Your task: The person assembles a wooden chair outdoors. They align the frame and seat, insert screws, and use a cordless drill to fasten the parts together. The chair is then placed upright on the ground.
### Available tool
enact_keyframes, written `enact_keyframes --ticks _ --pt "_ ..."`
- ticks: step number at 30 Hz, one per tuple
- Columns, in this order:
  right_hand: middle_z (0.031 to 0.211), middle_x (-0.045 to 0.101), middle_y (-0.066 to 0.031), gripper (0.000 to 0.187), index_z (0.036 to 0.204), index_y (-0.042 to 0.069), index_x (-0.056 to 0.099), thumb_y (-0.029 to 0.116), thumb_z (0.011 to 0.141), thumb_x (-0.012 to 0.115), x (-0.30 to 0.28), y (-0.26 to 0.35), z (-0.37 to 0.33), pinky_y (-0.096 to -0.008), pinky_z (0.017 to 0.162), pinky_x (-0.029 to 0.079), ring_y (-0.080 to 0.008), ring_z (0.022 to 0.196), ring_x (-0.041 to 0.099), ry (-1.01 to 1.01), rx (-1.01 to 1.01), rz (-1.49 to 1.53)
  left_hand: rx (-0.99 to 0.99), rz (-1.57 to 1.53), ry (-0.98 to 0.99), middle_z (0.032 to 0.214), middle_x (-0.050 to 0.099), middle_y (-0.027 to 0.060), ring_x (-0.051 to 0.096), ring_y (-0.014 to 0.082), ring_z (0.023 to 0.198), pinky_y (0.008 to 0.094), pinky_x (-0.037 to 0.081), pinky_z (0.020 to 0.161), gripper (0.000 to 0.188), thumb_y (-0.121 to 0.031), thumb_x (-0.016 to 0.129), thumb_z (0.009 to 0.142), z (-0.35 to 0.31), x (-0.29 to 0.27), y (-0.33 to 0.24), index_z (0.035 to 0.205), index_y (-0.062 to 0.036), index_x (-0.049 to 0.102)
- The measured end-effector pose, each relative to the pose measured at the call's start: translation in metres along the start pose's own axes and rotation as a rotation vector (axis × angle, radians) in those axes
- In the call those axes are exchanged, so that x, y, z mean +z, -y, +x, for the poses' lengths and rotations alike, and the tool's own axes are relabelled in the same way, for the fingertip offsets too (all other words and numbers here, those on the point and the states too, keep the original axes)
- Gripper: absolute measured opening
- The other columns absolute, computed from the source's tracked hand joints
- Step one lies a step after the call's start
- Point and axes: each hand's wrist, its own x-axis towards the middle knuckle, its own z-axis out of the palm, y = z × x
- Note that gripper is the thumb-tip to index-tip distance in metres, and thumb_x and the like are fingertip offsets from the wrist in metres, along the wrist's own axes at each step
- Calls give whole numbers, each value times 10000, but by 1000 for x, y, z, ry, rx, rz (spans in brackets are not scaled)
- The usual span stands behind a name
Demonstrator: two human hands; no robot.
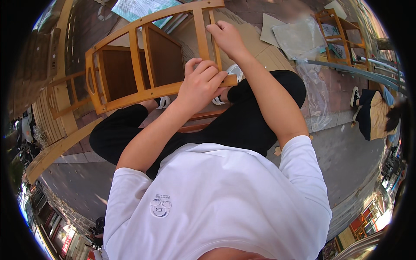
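Note:
A honey-coloured wooden frame (138, 58) lies on its side across my knees' far side, with slats between two long rails and dark brown panels (164, 56) inside. My left hand (200, 84) curls over the near rail (160, 92) close to its right end, fingers bent around the wood. Farther up, my right hand (226, 40) is closed at the thin crossbar (215, 47) on the frame's right side, thumb and forefinger against it. What lies under the fingers of both hands is hidden.
Flattened cardboard (247, 37) and a clear plastic sheet (315, 93) cover the ground ahead. A small wooden rack (340, 37) stands at the far right, near grey metal bars (359, 71). Stacked boards (47, 130) are at the left. Another person's shoe (355, 96) shows at right.

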Motion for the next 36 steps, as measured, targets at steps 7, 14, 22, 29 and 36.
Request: enact_keyframes --ticks 7,14,22,29,36 --pt "628 506 0 368 773 18 592 354 912 646 -2 -3 7 -311 528 371 -93 584 436 31 20 13 -6 -24 -5 1015 644 65 593 230 1086 470 361 1026 423 -152 846 672 2 0 2 1062 -73 704" --pt "665 505 40 293 811 53 609 324 923 620 -26 14 -1 -264 513 341 -62 553 389 155 113 17 11 15 4 1026 643 61 594 227 1092 469 362 1021 454 -144 846 657 2 2 4 1081 -80 696" --pt "886 669 -47 327 1199 -22 638 96 951 460 -94 33 -90 -215 611 401 -66 687 463 296 136 474 15 69 -19 1022 638 50 596 216 1083 455 359 1014 494 -158 834 643 0 3 1 1107 -86 683" --pt "1076 713 -128 340 1341 -13 502 203 1085 443 -87 18 -132 -205 662 407 -78 755 473 225 60 498 -1 74 -19 1030 650 49 600 212 1079 446 365 1003 466 -166 835 654 2 5 1 1089 -83 690" --pt "962 667 -106 293 1206 -15 538 224 1102 404 -93 -11 -112 -229 509 351 -83 554 418 69 306 820 -13 67 -24 1010 661 55 605 215 1075 446 368 1000 435 -171 845 667 4 6 -1 1067 -75 705"
